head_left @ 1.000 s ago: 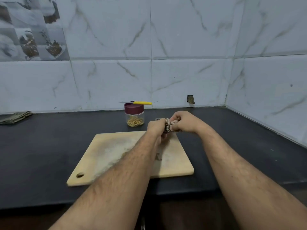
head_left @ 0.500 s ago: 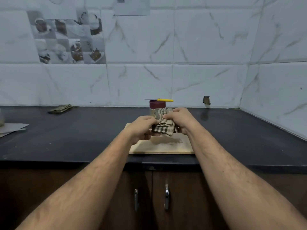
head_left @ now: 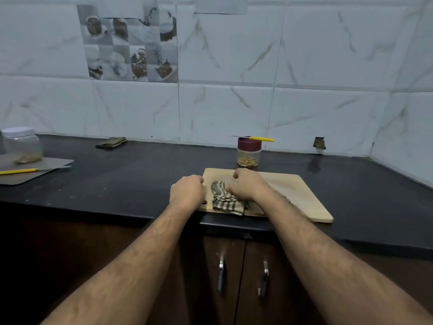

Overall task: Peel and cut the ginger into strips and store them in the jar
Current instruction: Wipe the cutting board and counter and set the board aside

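In the head view, the cloth [head_left: 226, 199] that both hands held up in the air half a second ago now lies on the cutting board [head_left: 302, 195], and the right hand [head_left: 246, 185] presses it down, fingers curled on its far edge, while the left hand [head_left: 187, 191] rests at the board's left edge, fingers curled under so I cannot tell what they hold. Beyond the right fingers on the desk [head_left: 140, 174] stands the jar [head_left: 248, 153], lidded with ginger strips inside and a knife [head_left: 256, 138] across its lid, so the work looks finished and this seems to be wiping up.
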The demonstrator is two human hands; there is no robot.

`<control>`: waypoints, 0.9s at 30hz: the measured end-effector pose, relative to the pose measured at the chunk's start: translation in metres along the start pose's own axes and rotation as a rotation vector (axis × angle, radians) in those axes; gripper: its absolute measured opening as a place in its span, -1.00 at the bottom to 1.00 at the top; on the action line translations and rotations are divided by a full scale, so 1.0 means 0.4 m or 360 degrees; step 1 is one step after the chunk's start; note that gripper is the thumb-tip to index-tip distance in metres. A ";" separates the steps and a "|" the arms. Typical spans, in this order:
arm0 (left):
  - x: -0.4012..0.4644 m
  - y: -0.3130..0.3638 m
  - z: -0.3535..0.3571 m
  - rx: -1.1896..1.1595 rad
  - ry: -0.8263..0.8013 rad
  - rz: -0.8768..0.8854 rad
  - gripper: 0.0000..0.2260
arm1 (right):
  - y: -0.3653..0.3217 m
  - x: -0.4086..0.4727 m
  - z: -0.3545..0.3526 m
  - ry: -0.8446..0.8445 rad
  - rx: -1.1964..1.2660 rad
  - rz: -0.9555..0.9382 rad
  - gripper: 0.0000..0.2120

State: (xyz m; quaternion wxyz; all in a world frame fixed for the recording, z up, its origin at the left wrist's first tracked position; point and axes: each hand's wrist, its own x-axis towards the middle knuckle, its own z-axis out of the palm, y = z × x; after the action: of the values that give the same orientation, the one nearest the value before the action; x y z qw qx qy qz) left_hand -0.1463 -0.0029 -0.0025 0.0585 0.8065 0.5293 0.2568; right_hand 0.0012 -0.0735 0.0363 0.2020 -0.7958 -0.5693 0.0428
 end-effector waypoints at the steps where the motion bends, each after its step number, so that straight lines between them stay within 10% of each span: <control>1: 0.003 0.005 0.003 0.0031 -0.0007 0.0015 -0.72 | -0.003 -0.002 0.000 0.0113 -0.0220 -0.0038 -0.57; 7: 0.021 0.028 0.006 0.0167 -0.0083 -0.0042 -0.78 | -0.041 0.001 0.058 0.0025 -0.0271 -0.0346 -0.77; 27: 0.017 0.016 0.049 0.0344 -0.0422 0.0033 -0.59 | -0.013 0.091 0.130 -0.0277 -0.0601 -0.0407 -0.51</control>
State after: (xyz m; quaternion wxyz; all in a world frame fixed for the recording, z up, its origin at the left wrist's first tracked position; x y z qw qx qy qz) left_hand -0.1297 0.0039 -0.0148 0.0379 0.8404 0.5331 0.0904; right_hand -0.0063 -0.0244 -0.0037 0.0037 -0.7342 -0.6785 -0.0219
